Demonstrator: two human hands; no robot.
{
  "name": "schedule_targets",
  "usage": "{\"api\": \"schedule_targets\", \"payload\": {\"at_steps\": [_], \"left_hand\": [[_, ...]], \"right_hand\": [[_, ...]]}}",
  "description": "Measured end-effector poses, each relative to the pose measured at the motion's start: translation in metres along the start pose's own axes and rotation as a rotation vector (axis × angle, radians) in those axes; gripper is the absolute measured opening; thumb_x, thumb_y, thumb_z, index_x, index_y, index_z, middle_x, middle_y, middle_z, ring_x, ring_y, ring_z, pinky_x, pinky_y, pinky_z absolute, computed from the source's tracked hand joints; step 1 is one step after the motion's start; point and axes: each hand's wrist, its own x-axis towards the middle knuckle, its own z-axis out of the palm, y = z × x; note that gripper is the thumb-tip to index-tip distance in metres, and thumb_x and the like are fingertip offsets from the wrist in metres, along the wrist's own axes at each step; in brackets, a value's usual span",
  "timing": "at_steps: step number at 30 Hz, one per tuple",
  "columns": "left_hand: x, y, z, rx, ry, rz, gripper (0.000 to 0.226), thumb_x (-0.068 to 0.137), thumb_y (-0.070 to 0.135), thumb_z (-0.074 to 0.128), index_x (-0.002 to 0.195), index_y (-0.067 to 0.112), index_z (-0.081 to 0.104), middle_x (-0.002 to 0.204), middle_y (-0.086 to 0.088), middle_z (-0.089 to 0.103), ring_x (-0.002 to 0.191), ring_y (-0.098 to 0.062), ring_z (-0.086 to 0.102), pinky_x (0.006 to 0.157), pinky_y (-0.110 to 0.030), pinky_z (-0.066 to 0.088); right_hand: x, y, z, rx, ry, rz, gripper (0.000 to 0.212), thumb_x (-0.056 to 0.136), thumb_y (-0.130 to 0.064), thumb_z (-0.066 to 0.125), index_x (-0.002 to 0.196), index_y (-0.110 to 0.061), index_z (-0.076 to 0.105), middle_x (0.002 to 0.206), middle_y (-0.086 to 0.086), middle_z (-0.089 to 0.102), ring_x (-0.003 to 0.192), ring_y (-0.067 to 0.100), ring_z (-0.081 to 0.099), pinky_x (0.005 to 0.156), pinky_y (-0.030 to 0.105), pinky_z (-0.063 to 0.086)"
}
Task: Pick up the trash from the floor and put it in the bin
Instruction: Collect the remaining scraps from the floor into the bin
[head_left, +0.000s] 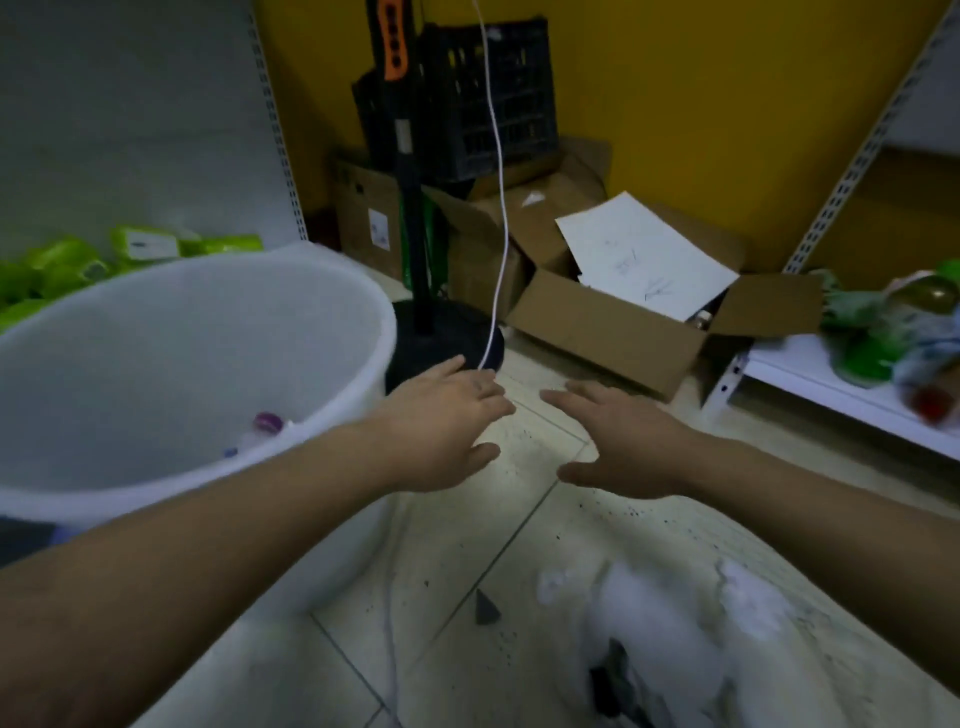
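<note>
A large white plastic bin (358, 312) stands on the floor at the left, with a small purple-capped item (267, 423) and other bits at its bottom. My left hand (447, 421) hovers open beside the bin's right rim, holding nothing. My right hand (623, 441) is stretched out open over the tiled floor, palm down, also with nothing in it. White crumpled trash (660, 618) lies blurred on the floor at the lower right, below my right forearm. A small dark triangular scrap (485, 608) lies on the tiles near it.
A black stand base (441, 338) with a pole and a white cable (498, 208) sits just past my hands. Open cardboard boxes (613, 327) with paper sheets and a black crate (488, 98) fill the corner. White shelving (831, 384) with green packets stands at right; green packs (67, 260) lie left.
</note>
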Motion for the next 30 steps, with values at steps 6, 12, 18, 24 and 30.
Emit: {"api": "schedule_targets", "payload": {"at_steps": [6, 12, 18, 24, 30], "left_hand": [[0.02, 0.05, 0.092, -0.143, -0.328, -0.107, 0.051, 0.091, 0.04, 0.05, 0.138, 0.024, 0.039, 0.14, -0.005, 0.046, 0.124, -0.025, 0.045, 0.098, -0.04, 0.041], [-0.008, 0.087, 0.201, -0.34, -0.537, -0.359, 0.057, 0.092, 0.036, 0.05, 0.144, 0.028, 0.03, 0.147, -0.008, 0.035, 0.128, -0.027, 0.041, 0.1, -0.042, 0.042], [-0.034, 0.104, 0.25, -0.374, -0.501, -0.504, 0.052, 0.094, 0.033, 0.045, 0.143, 0.028, 0.032, 0.153, -0.013, 0.025, 0.133, -0.031, 0.033, 0.102, -0.045, 0.041], [-0.042, 0.106, 0.266, -0.435, -0.298, -0.583, 0.047, 0.094, 0.031, 0.044, 0.141, 0.023, 0.039, 0.141, -0.011, 0.044, 0.124, -0.029, 0.042, 0.093, -0.04, 0.046], [-0.039, 0.101, 0.276, -0.615, -0.144, -0.81, 0.046, 0.089, 0.033, 0.057, 0.129, 0.011, 0.049, 0.123, -0.014, 0.052, 0.114, -0.03, 0.046, 0.089, -0.04, 0.047]], "right_hand": [[-0.043, 0.05, 0.095, 0.172, -0.176, 0.082, 0.082, 0.084, -0.054, 0.059, 0.151, -0.032, 0.016, 0.16, 0.001, 0.016, 0.142, 0.022, 0.028, 0.114, 0.039, 0.029], [-0.065, 0.064, 0.179, 0.307, -0.269, 0.153, 0.07, 0.088, -0.048, 0.057, 0.148, -0.029, 0.027, 0.154, -0.001, 0.03, 0.136, 0.019, 0.035, 0.111, 0.029, 0.03], [-0.067, 0.055, 0.218, 0.31, -0.256, 0.115, 0.054, 0.093, -0.049, 0.047, 0.144, -0.041, 0.032, 0.153, 0.007, 0.032, 0.139, 0.024, 0.03, 0.112, 0.04, 0.026], [-0.043, 0.045, 0.231, 0.259, -0.325, 0.097, 0.057, 0.09, -0.05, 0.049, 0.143, -0.047, 0.03, 0.159, 0.012, 0.018, 0.145, 0.026, 0.013, 0.116, 0.045, 0.009], [-0.032, 0.04, 0.245, 0.188, -0.37, 0.104, 0.054, 0.088, -0.051, 0.047, 0.141, -0.044, 0.036, 0.154, 0.008, 0.029, 0.141, 0.027, 0.021, 0.115, 0.051, 0.009]]}}
